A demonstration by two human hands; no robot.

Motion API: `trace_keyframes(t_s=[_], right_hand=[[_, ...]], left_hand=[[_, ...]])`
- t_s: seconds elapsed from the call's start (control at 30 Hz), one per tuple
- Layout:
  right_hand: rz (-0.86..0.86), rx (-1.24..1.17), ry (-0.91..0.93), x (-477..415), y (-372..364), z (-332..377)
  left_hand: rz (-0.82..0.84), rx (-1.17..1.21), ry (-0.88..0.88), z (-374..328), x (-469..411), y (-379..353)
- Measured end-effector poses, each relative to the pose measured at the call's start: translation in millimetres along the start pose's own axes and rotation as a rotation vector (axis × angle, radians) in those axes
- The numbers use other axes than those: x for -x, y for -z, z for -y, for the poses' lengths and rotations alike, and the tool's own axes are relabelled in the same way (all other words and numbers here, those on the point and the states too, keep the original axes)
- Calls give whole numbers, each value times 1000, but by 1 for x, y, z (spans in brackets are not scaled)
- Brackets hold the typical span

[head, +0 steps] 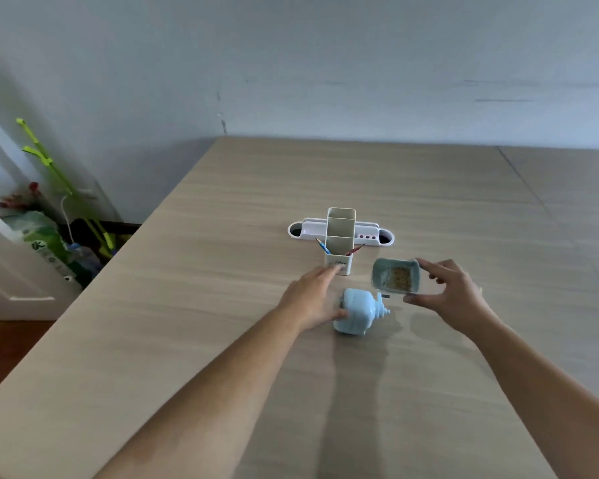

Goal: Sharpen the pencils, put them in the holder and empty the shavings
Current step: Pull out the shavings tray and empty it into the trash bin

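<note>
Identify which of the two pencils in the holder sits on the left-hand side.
The blue pencil, leaning out at the holder's left edge nearest the left hand; the red pencil leans out to the right.

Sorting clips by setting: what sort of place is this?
Probably a room in a home: a plain wooden table against a bare wall, and a green mop with bags in the corner.

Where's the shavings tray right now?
In the head view, the shavings tray is held up in the right hand, right of the blue sharpener and just near-right of the pencil holder; shavings show inside.
</note>
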State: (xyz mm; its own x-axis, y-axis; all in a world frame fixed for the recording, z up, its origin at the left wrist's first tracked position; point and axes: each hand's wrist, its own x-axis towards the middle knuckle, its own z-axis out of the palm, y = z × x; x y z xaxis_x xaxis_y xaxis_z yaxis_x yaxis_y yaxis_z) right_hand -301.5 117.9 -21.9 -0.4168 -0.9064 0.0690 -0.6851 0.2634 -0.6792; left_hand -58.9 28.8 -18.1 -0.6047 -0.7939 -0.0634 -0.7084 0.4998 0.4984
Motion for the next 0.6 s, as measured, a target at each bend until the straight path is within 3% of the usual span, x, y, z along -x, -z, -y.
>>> trace_keyframes(t_s=[0.23,0.5,0.6], right_hand=[[233,-81,299,39,-110,172],[569,-85,580,156,-271,360],[802,-146,636,206,-322,412]], left_hand=[[-293,276,140,85,114,76],[-553,199,471,227,334,149],[-632,220,625,265,415,155]])
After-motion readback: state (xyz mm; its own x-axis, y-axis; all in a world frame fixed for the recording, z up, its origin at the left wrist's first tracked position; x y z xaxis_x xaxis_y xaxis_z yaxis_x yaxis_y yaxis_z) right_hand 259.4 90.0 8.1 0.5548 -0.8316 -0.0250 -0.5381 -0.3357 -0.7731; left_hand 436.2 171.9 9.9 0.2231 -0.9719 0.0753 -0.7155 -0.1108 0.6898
